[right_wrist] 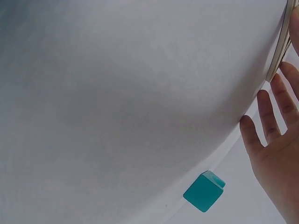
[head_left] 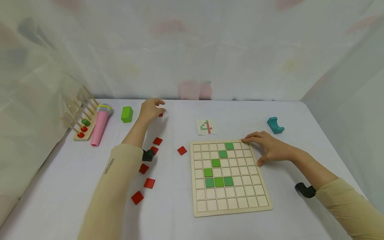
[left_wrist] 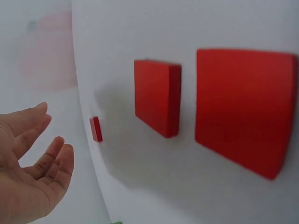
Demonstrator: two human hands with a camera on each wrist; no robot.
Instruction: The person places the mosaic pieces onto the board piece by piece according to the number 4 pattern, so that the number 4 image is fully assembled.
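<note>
My left hand (head_left: 151, 110) hovers over the back left of the table, thumb and fingers apart with nothing between them. Just beyond its thumb a small red square tile (head_left: 161, 114) lies on the cloth; the left wrist view shows that tile (left_wrist: 96, 129) a short way from the fingertips. My right hand (head_left: 269, 146) is at the back right corner of a wooden grid board (head_left: 232, 211), fingertips at the corner and thumb by the right edge, fingers relaxed. Green tiles (head_left: 219, 181) fill several cells of the board in a diagonal and a short row.
More red tiles (head_left: 149, 183) lie scattered left of the board. Behind it is a small pattern card (head_left: 206, 127) with a green and red figure. A teal block (head_left: 275, 125), a green block (head_left: 127, 114), a pink microphone (head_left: 100, 126) and a pegged wooden stand (head_left: 87, 136) stand around.
</note>
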